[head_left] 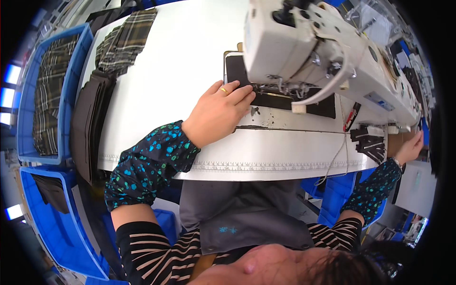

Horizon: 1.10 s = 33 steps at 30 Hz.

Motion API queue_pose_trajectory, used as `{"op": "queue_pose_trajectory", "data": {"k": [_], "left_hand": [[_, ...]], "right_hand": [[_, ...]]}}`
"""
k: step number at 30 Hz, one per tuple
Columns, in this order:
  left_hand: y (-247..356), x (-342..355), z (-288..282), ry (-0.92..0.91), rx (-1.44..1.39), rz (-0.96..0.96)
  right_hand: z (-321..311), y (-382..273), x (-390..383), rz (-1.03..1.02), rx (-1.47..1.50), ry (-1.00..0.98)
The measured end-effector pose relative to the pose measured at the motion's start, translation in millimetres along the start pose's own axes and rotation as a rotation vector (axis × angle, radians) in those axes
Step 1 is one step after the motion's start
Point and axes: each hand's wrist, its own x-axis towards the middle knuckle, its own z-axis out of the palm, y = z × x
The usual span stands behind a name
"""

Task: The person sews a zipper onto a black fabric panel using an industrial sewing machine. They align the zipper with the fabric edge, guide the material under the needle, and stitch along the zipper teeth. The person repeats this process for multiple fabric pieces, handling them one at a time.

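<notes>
A dark flat fabric piece [320,105] lies on the bed of a white sewing machine [375,76], passing beneath its needle area. My left hand [221,111] rests on the left part of that piece, fingers stretched out and pressing flat, close to the presser foot. A ring sits on one finger. Over at the machine's right end is my right hand [408,149], raised beside the table's edge with its fingers extended upward. Nothing shows in it, and whether its fingertips touch the machine is unclear.
Red-and-black thread snips [351,117] and a bundle of dark strips [368,143] lie right of the needle. Plaid cloth pieces [127,40] and a dark fabric stack [90,118] are at left, beside blue bins [67,156]. A printed ruler [237,167] lines the front edge.
</notes>
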Motion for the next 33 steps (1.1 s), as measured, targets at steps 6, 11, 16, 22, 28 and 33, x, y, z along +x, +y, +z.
{"op": "queue_pose_trajectory", "data": {"k": [6, 11, 16, 22, 28, 33], "left_hand": [[-0.9, 2.6, -2.9, -0.044, 0.071, 0.043], [-3.7, 1.0, 1.1, -0.026, 0.057, 0.086], [2.5, 5.2, -4.3, 0.003, 0.072, 0.084], [10.4, 5.6, -4.3, 0.000, 0.061, 0.011], [13.4, 3.2, 0.3, 0.028, 0.032, -0.037], [17.0, 4.9, 2.7, 0.058, -0.006, -0.107]], "right_hand": [[-10.3, -311.8, -153.8, -0.788, 0.429, -0.742], [36.6, -374.0, -207.6, -0.831, 0.548, -0.991], [46.6, -377.9, -214.4, -0.836, 0.480, -1.009], [55.4, -380.5, -211.7, -0.852, 0.521, -0.858], [52.8, -380.6, -216.2, -0.815, 0.529, -1.007], [58.0, -386.4, -212.2, -0.827, 0.576, -0.926]]}}
